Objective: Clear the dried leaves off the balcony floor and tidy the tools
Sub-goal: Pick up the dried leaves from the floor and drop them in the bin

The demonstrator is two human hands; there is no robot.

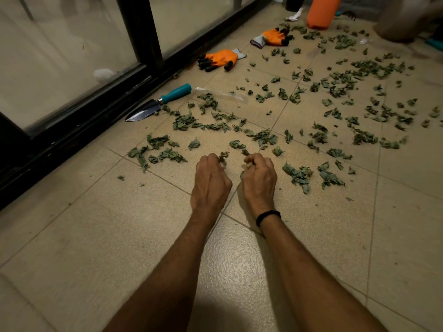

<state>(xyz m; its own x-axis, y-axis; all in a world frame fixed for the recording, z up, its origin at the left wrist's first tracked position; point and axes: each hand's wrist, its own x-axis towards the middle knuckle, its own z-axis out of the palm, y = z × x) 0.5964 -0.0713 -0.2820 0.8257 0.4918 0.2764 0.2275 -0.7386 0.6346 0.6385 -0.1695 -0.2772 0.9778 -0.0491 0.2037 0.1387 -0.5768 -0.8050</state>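
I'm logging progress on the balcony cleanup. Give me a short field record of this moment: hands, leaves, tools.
left hand: closed on dried leaves
right hand: closed on dried leaves, black wristband
dried leaves: still scattered widely over tile floor
trowel: on floor by the glass door, teal handle
orange gloves: two, lying apart on floor, unworn
orange container: far end, partly out of view

Orange container (322, 10) top cropped

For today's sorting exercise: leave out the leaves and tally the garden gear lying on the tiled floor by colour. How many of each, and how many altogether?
Orange fabric gloves with black fingertips: 2, the nearer glove and the farther glove
Teal-handled metal hand trowel: 1
Total: 3
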